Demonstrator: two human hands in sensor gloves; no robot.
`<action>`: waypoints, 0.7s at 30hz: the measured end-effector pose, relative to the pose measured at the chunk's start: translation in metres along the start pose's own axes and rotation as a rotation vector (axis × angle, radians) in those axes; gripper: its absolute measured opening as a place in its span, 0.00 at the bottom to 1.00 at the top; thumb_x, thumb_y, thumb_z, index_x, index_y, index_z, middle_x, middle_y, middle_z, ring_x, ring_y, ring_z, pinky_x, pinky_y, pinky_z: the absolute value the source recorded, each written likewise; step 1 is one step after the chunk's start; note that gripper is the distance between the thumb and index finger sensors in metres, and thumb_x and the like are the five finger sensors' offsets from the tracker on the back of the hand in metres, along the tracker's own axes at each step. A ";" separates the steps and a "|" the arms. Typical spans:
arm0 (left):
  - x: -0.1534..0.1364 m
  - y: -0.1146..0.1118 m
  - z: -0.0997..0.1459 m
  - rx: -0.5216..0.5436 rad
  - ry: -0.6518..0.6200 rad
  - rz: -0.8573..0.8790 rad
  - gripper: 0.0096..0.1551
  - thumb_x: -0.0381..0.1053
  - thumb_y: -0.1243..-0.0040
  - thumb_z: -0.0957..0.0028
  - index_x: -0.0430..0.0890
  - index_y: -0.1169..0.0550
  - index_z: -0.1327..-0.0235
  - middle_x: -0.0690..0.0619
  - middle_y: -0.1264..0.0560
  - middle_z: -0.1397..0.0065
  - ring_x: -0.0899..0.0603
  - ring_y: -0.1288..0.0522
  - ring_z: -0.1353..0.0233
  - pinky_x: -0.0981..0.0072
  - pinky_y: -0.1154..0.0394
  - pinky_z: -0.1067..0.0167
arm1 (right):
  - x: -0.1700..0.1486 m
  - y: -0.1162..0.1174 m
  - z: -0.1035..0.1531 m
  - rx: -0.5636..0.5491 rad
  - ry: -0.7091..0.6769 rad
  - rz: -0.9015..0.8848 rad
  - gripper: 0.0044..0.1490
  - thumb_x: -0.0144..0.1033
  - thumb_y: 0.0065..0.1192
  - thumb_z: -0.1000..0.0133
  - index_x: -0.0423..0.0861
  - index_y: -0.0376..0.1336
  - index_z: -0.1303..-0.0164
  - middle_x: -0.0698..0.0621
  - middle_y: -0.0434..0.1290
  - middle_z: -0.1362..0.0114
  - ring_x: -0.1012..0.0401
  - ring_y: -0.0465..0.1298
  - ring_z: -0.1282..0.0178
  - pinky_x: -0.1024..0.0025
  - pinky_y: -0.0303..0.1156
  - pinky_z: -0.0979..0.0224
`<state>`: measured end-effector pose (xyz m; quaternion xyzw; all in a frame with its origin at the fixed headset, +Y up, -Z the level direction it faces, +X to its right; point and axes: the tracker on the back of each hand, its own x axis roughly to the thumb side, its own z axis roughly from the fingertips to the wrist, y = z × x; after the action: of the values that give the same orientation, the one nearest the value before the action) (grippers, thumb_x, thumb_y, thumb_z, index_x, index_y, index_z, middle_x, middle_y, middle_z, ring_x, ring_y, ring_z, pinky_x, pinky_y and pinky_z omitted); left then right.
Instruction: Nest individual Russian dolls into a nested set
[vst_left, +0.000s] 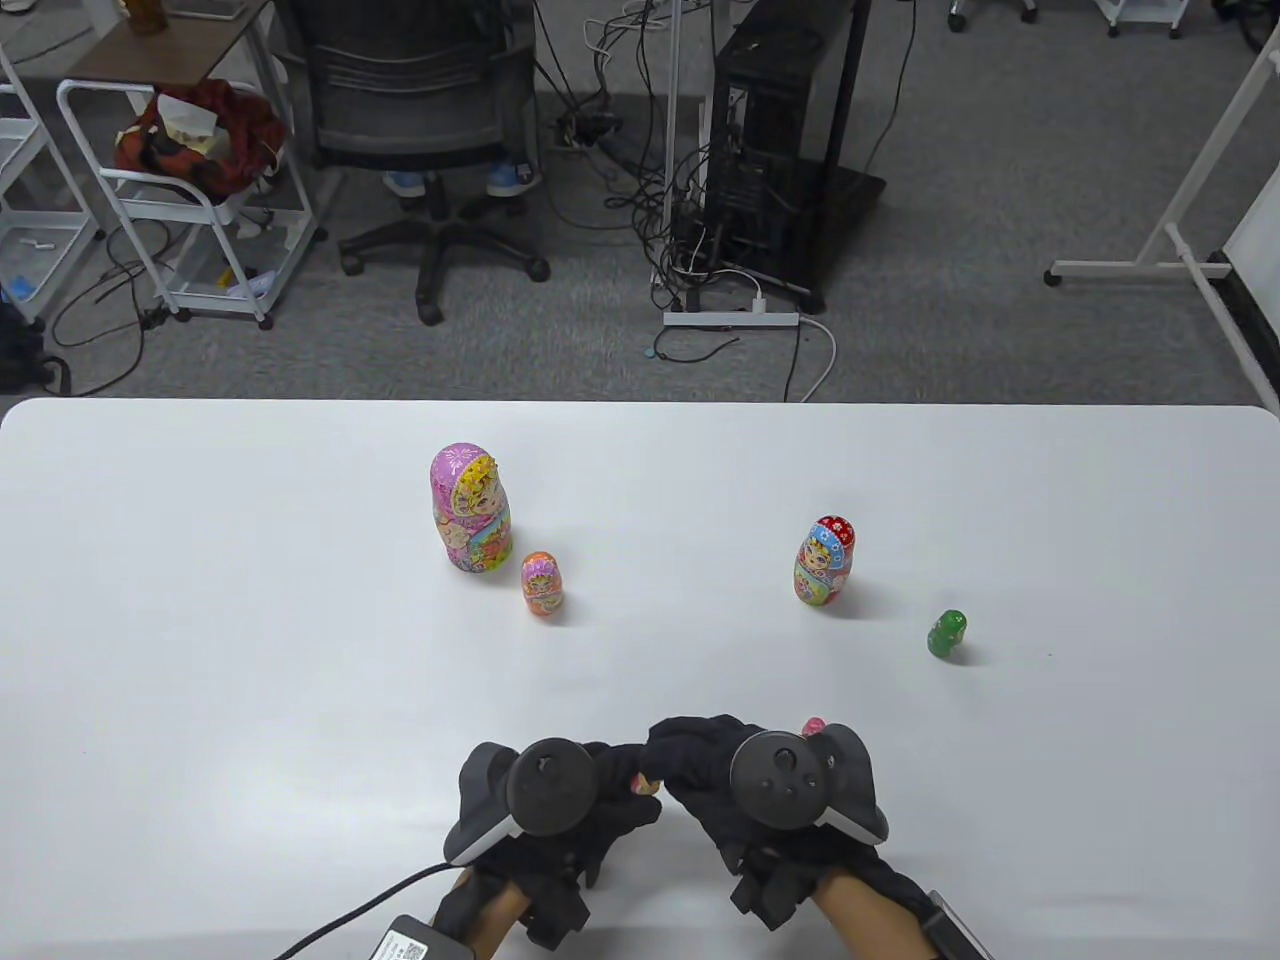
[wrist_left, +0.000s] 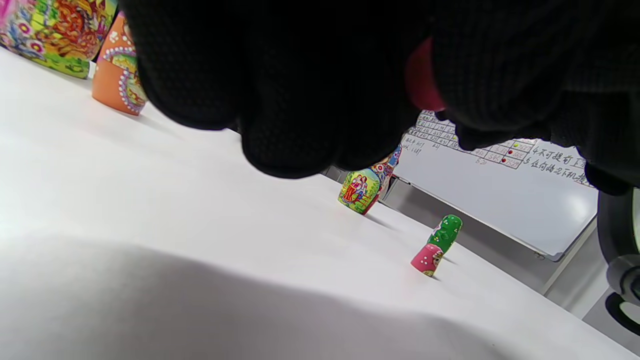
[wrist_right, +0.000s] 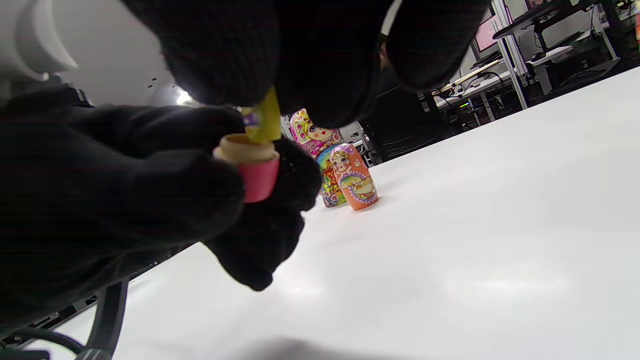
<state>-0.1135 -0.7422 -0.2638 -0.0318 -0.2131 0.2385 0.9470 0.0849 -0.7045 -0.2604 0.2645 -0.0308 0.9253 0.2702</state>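
whiteboard (wrist_left: 500, 200): handwritten Chinese characters and a ruled table, too small to read | label (vst_left: 405, 942) on cable box: QR code, print illegible

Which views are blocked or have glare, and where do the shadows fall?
Table view: sharp, even light; the dolls' soft shadows fall to their right, as by the green doll. Left wrist view: tilted, the gloved left hand blacks out the top, with a broad grey shadow on the table. Right wrist view: near gloves blurred, glare patches on the tabletop.

White table (vst_left: 200, 600) carries four upright dolls: large pink doll (vst_left: 470, 510), orange doll (vst_left: 542, 585) just beside it, red-capped doll (vst_left: 825, 562), green doll (vst_left: 946, 634) nearer the right edge.
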 end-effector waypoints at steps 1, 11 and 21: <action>0.000 0.000 0.000 0.001 0.002 0.007 0.35 0.66 0.35 0.60 0.52 0.21 0.41 0.56 0.15 0.45 0.53 0.15 0.47 0.56 0.19 0.41 | 0.001 0.000 0.000 -0.008 -0.008 -0.009 0.21 0.38 0.69 0.48 0.64 0.68 0.46 0.63 0.72 0.30 0.61 0.77 0.34 0.56 0.73 0.30; -0.003 0.003 0.001 0.013 0.016 0.060 0.35 0.66 0.35 0.60 0.52 0.21 0.41 0.56 0.15 0.45 0.53 0.15 0.47 0.56 0.19 0.41 | 0.000 0.007 0.000 0.005 0.005 -0.004 0.25 0.39 0.69 0.48 0.66 0.65 0.41 0.63 0.71 0.28 0.61 0.77 0.32 0.56 0.73 0.29; -0.004 0.005 0.001 0.036 0.020 -0.019 0.35 0.66 0.34 0.60 0.52 0.21 0.41 0.56 0.15 0.45 0.53 0.15 0.47 0.56 0.19 0.42 | -0.035 -0.030 0.004 -0.177 0.275 0.193 0.30 0.44 0.65 0.47 0.61 0.61 0.33 0.54 0.68 0.25 0.54 0.74 0.30 0.52 0.70 0.30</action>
<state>-0.1197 -0.7396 -0.2656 -0.0154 -0.1994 0.2327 0.9518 0.1274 -0.6969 -0.2770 0.1066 -0.1004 0.9679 0.2041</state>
